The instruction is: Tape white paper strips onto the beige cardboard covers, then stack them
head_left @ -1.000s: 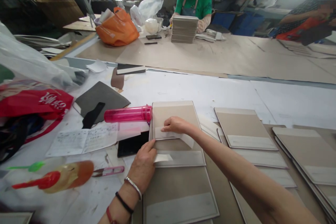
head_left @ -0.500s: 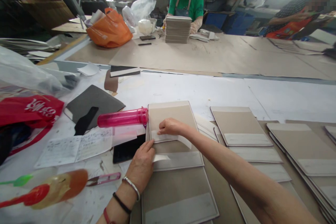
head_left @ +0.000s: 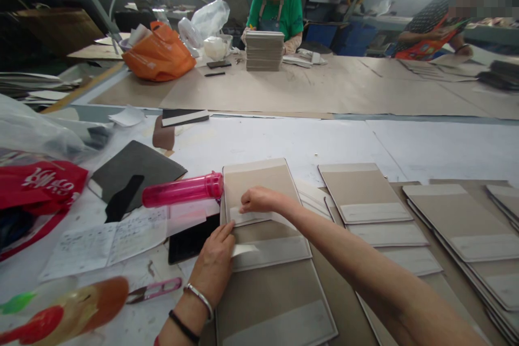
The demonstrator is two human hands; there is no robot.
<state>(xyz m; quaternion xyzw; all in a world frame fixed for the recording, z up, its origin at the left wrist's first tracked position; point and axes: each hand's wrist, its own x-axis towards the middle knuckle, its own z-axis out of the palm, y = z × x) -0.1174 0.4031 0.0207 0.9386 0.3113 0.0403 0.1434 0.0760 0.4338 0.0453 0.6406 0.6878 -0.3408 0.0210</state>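
A beige board panel (head_left: 259,178) with pale strips across its ends lies on top of a stepped stack, above a lower panel (head_left: 267,294). My right hand (head_left: 258,200) is closed, its fingertips down on the pale strip at the panel's near end. Whatever is in its fingers is hidden. A loose-looking white strip end (head_left: 284,220) shows below the wrist. My left hand (head_left: 214,254) lies with fingers extended and fingertips at the panel's left edge. Near it, another pale strip (head_left: 245,250) has a raised left end.
A pink bottle (head_left: 182,190), dark phone-like slab (head_left: 190,238), written sheet (head_left: 101,246), thread snips (head_left: 156,289) and glue-like bottle (head_left: 97,305) lie left. More panels (head_left: 365,192) lie right. Across the table, a person in green (head_left: 275,11) sits behind a stack (head_left: 264,51); another person (head_left: 430,32) works far right.
The view has shifted slightly, so most things sit a little further left. My right hand has edged left along the strip; my left hand stays at the panel's edge.
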